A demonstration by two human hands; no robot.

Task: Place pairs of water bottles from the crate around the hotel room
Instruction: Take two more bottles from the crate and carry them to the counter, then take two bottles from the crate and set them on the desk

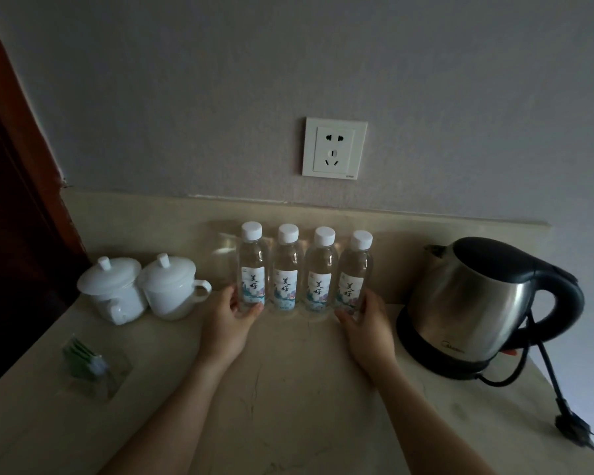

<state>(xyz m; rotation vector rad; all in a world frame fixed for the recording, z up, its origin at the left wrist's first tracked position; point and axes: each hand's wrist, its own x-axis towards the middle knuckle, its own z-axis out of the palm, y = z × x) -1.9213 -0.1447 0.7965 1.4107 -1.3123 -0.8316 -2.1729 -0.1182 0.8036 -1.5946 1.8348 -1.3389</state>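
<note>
Left hand [227, 318] and right hand [366, 320] on the counter [288, 389] — fingers curled round the end bottles [304, 269], likely squaring the row of four. Cups [141, 289] left, kettle [487, 299] right — socket [334, 148] beyond.

Pretty dim shot overall, kind of grey and murky, no strong light source showing; the wall [426, 80] fades darker toward the corners; the kettle [474, 299] catches soft streaky highlights on its steel; the bottles [304, 269] throw only faint shadows; wide-angle warp bends the tabletop [288, 389] edges; the packets [83, 359] at left look smeared and blurry.
</note>
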